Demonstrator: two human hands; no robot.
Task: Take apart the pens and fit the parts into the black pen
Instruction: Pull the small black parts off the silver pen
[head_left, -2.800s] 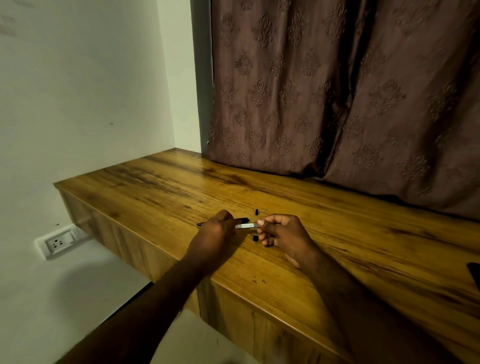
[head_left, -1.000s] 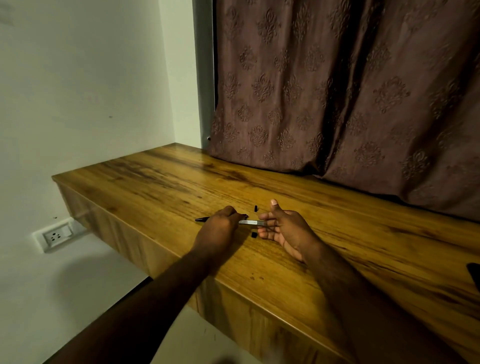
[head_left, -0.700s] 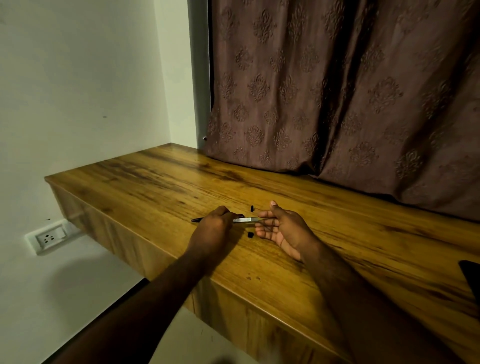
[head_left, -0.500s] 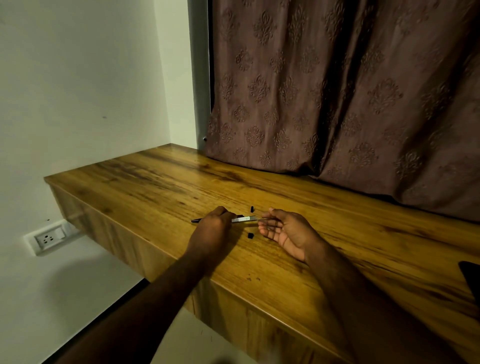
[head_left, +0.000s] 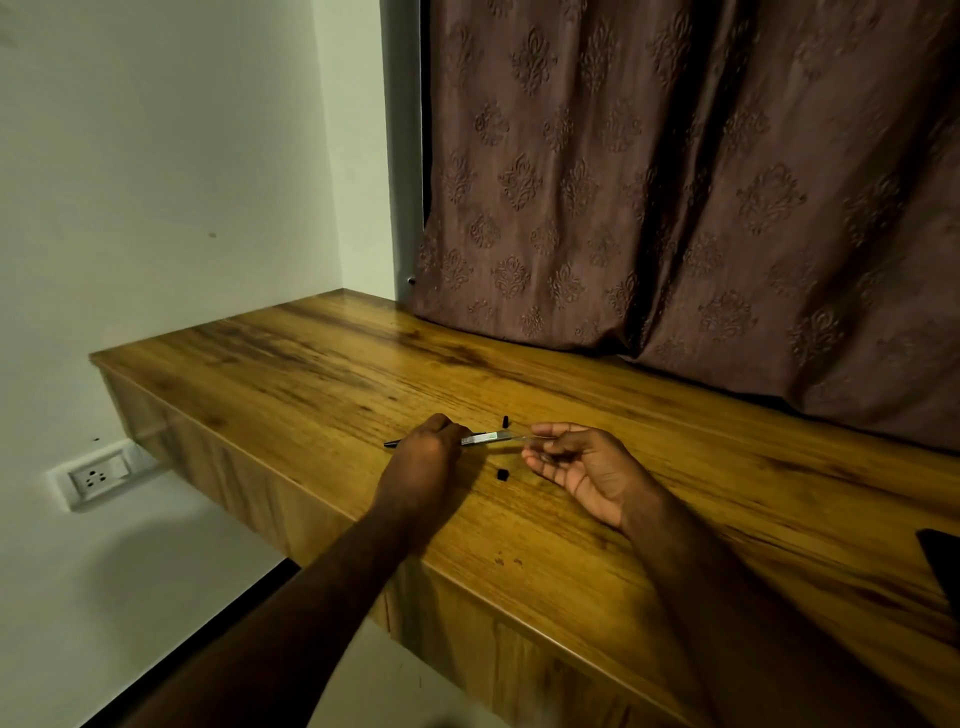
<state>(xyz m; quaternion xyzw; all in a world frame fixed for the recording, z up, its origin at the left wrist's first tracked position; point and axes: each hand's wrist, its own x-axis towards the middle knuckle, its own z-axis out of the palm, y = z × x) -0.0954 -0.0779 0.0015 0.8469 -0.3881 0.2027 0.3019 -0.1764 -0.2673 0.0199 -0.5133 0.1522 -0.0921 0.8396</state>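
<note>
My left hand (head_left: 421, 457) is closed around a pen held just above the wooden desk (head_left: 322, 374). The pen's black tip (head_left: 390, 444) sticks out to the left, and its pale labelled barrel (head_left: 480, 439) points right. A thin clear refill (head_left: 519, 437) runs from the barrel's right end to the fingertips of my right hand (head_left: 582, 467), which is palm up and pinches it. Two small black pen parts lie on the desk, one behind the barrel (head_left: 505, 420) and one in front of it (head_left: 502, 473).
A brown patterned curtain (head_left: 675, 197) hangs along the back of the desk. The desk's front edge runs just below my wrists. A dark object (head_left: 943, 564) lies at the right edge. A wall socket (head_left: 93, 478) is low on the left wall.
My right hand has turned palm up and drawn a little to the right, away from the barrel's end, with the thin refill now showing between them. My left hand has stayed put.
</note>
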